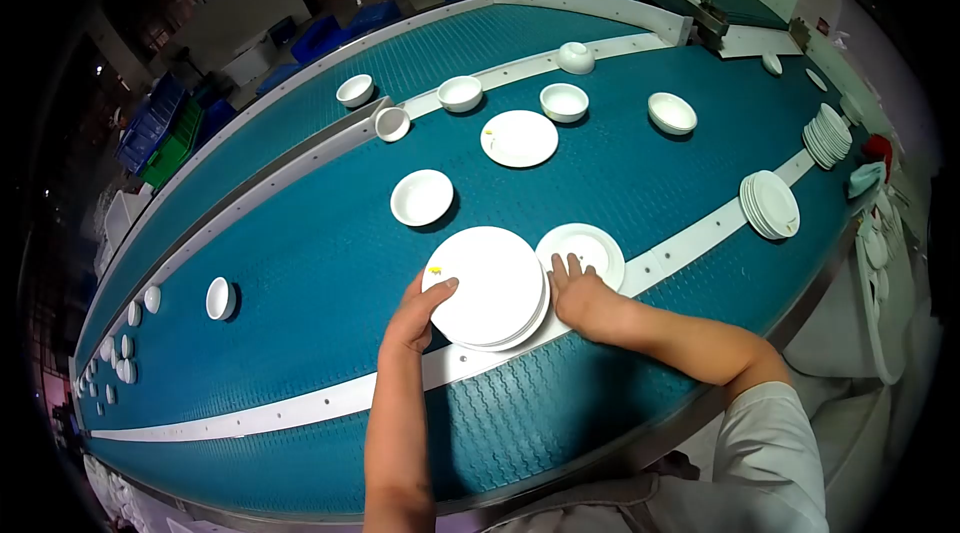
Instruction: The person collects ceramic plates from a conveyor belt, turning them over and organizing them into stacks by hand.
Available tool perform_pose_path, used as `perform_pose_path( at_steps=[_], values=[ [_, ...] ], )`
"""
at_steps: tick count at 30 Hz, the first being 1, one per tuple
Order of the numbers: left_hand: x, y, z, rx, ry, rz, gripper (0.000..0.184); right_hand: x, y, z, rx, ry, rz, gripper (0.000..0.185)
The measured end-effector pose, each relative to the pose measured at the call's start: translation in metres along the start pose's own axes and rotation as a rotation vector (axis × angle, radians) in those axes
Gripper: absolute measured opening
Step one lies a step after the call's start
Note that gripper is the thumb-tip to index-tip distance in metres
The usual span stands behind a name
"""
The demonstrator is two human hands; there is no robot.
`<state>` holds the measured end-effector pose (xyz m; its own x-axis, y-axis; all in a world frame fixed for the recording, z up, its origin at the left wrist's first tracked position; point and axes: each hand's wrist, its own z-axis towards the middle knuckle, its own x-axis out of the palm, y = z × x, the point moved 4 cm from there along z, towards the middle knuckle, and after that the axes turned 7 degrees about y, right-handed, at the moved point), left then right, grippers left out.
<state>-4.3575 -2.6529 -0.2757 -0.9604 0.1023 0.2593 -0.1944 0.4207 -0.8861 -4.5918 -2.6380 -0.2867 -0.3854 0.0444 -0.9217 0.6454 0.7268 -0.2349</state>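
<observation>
My left hand (418,315) grips the left edge of a stack of white plates (487,283), its thumb on the top plate beside a small yellow mark. Right of the stack, my right hand (585,298) rests on a white plate (588,245), its fingers spread over the plate's near left part. This plate lies close against the stack, near the white divider strip (680,243) of the teal conveyor belt. Beyond the stack stand a white bowl (422,198) and a flat plate (519,139).
Several white bowls (565,103) stand farther back on the belt. To the right are two plate stacks (770,205) (827,136). Small bowls (126,370) cluster at the far left. Blue and green crates (172,148) stand beyond the belt.
</observation>
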Motion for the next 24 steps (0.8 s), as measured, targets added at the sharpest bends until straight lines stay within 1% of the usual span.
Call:
perform_pose_path(
  at_steps=[1,3,5,7,9,10,11,12,13,14,15,17,18,19,20,22,23,24],
  values=[
    [0.008,-0.001,-0.001,0.008,-0.02,-0.027,0.065,0.006,-0.027,-0.008,0.063,-0.204,0.046,0.051],
    [0.015,-0.003,-0.002,0.021,-0.048,-0.058,0.065,-0.018,-0.097,-0.031,0.268,-0.315,0.477,0.032],
    [0.019,-0.004,-0.004,0.019,-0.058,-0.062,0.065,-0.036,-0.157,-0.06,0.505,-0.525,0.994,0.026],
    [0.021,-0.005,-0.007,0.037,-0.079,-0.052,0.065,-0.039,-0.163,-0.059,0.467,-0.605,1.741,0.026],
    [0.021,-0.002,-0.009,0.053,-0.116,-0.042,0.064,-0.036,-0.136,-0.024,0.234,-0.661,2.139,0.024],
    [0.022,-0.001,-0.01,0.055,-0.142,-0.058,0.064,-0.031,-0.119,-0.002,0.144,-0.616,2.181,0.024],
    [0.024,0.002,-0.01,0.057,-0.16,-0.076,0.064,-0.031,-0.102,0.016,0.159,-0.535,2.064,0.025],
    [0.016,0.009,-0.008,0.065,-0.129,-0.198,0.066,-0.04,-0.087,0.025,0.136,-0.435,1.822,0.027],
    [0.008,0.016,-0.008,0.066,-0.092,-0.321,0.068,-0.04,-0.076,0.037,0.101,-0.511,1.473,0.03],
    [0.016,0.011,-0.014,0.08,-0.089,-0.32,0.067,-0.027,-0.064,0.052,0.02,-0.58,1.586,0.034],
    [0.025,0.005,-0.019,0.095,-0.086,-0.321,0.066,-0.021,-0.058,0.058,0.034,-0.475,1.76,0.046],
    [0.024,0.009,-0.015,0.151,-0.17,-0.229,0.062,0.0,-0.032,0.072,0.032,-0.121,2.324,0.061],
    [0.022,0.012,-0.014,0.181,-0.215,-0.185,0.06,0.005,-0.022,0.069,0.049,-0.077,2.421,0.066],
    [0.025,0.013,-0.015,0.209,-0.249,-0.232,0.058,0.001,-0.014,0.062,0.063,-0.03,2.518,0.071],
    [0.029,0.014,-0.015,0.238,-0.283,-0.277,0.056,0.002,-0.009,0.063,0.138,-0.097,2.564,0.069],
    [0.046,0.012,-0.019,0.296,-0.352,-0.36,0.054,0.004,-0.011,0.059,0.065,-0.108,2.651,0.071],
    [0.055,0.012,-0.016,0.311,-0.341,-0.364,0.056,0.004,-0.016,0.057,0.03,-0.13,2.695,0.072],
    [0.066,0.015,-0.013,0.316,-0.325,-0.374,0.058,0.009,-0.023,0.049,0.07,-0.143,2.713,0.07]
  ],
)
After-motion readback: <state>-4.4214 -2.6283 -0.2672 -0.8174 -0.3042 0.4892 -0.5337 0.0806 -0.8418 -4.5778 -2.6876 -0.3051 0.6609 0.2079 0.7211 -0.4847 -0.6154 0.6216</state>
